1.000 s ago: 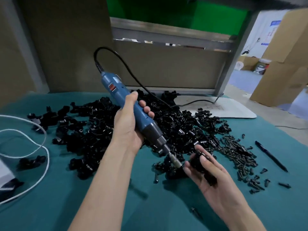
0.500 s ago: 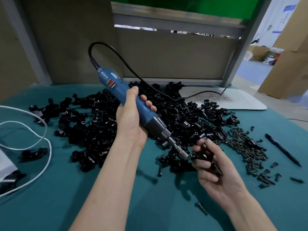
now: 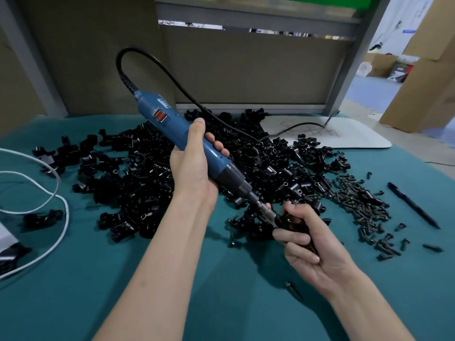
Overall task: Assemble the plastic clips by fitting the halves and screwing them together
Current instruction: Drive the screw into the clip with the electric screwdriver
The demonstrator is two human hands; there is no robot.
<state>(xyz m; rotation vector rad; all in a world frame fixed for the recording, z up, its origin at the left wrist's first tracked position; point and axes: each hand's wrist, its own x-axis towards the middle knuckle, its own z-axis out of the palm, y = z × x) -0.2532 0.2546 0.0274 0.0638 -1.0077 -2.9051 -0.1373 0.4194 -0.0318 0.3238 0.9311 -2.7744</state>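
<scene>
Screwdriving step: left hand point(image 3: 194, 173) wraps blue electric screwdriver point(image 3: 187, 141); right hand point(image 3: 307, 244) clasps clip point(image 3: 293, 223). Advice: hold bit point(image 3: 267, 212) square to clip, grip firm.

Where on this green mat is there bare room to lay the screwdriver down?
Bare mat lies near you, between the white cable and your left forearm, and right of your right forearm, below the screws. The clip pile crowds the middle.
</scene>
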